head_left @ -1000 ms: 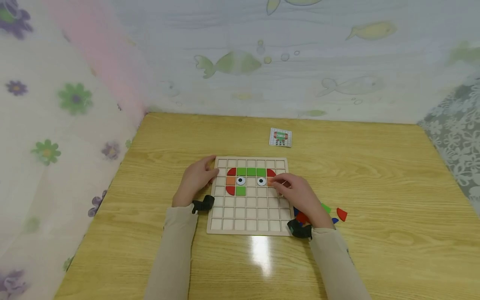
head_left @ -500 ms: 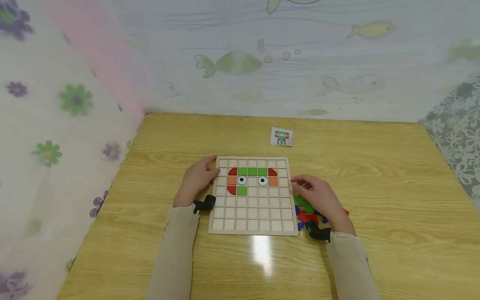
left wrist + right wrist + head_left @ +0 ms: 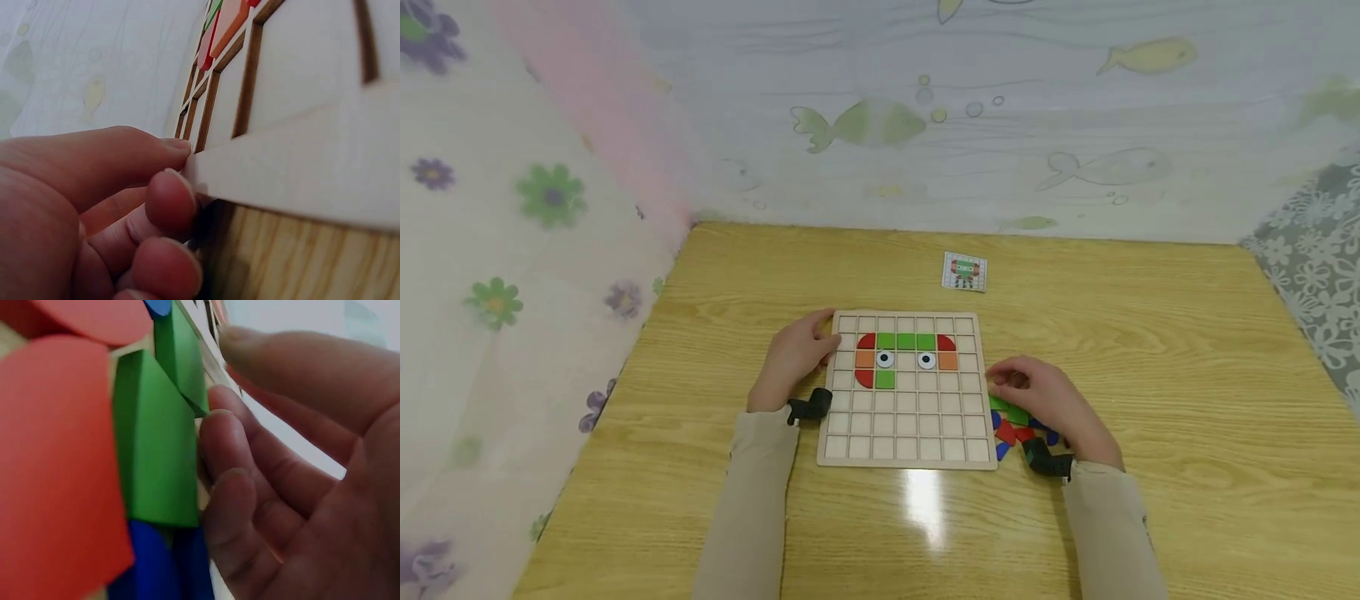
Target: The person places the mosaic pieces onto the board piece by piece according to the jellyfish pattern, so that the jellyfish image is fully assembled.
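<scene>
A wooden grid board (image 3: pixel 907 464) lies on the table with red, green and orange tiles and two eye tiles (image 3: pixel 927 360) set in its upper cells. At its upper left edge, my left hand (image 3: pixel 793 358) grips the rim, the thumb over the frame and the other fingers beside it; the left wrist view shows the fingertips right at the edge. My right hand (image 3: pixel 1045 396) hovers at the board's right side over a pile of loose tiles. In the right wrist view its bent fingertips touch or nearly touch a green tile (image 3: pixel 162 444), with no piece between thumb and fingers.
Loose red tiles (image 3: pixel 1006 432) and blue tiles (image 3: pixel 1003 451) lie by the board's right edge, partly hidden under the right hand. A small pattern card (image 3: pixel 965 272) lies behind the board on the wooden table (image 3: pixel 1187 375). Patterned walls stand behind and at the left.
The right hand has let go of an orange tile in the cell right of the right eye. It has moved right and down to the loose pile. The left hand stays at the board.
</scene>
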Demonstrator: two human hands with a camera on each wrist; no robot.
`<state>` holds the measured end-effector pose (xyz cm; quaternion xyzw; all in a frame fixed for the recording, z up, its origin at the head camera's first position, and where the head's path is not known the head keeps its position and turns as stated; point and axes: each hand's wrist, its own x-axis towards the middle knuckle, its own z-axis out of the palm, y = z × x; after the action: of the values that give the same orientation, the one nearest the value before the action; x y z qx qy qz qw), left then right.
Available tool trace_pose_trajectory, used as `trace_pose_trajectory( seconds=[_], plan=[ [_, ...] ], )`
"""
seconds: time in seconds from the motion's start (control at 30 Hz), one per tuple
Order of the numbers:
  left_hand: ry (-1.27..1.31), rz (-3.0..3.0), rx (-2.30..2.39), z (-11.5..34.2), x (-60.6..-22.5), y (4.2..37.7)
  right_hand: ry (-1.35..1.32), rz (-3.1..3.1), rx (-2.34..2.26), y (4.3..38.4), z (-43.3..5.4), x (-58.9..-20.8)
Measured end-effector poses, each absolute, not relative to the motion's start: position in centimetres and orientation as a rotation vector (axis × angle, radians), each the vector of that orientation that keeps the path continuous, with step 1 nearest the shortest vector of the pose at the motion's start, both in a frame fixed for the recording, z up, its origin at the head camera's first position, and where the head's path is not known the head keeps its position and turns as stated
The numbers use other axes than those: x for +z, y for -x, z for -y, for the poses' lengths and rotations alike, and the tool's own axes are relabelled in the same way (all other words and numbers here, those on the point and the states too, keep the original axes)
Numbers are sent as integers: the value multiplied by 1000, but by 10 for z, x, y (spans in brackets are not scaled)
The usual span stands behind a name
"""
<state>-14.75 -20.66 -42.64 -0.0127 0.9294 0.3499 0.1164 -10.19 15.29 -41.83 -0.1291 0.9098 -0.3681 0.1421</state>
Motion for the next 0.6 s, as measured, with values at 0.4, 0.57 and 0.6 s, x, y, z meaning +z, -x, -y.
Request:
trace_pose_trajectory(
  seconds=[0.4,0.57,0.6],
  plan=[
    [25,-2706,1045,207,-425,148,452,-2505,-1021,99,-161,-417],
    [27,-2707,1061,208,-426,147,443,-2523,-990,99,-161,-415],
    [27,-2708,1066,208,-426,147,432,-2536,-977,100,-160,-414]
  ],
)
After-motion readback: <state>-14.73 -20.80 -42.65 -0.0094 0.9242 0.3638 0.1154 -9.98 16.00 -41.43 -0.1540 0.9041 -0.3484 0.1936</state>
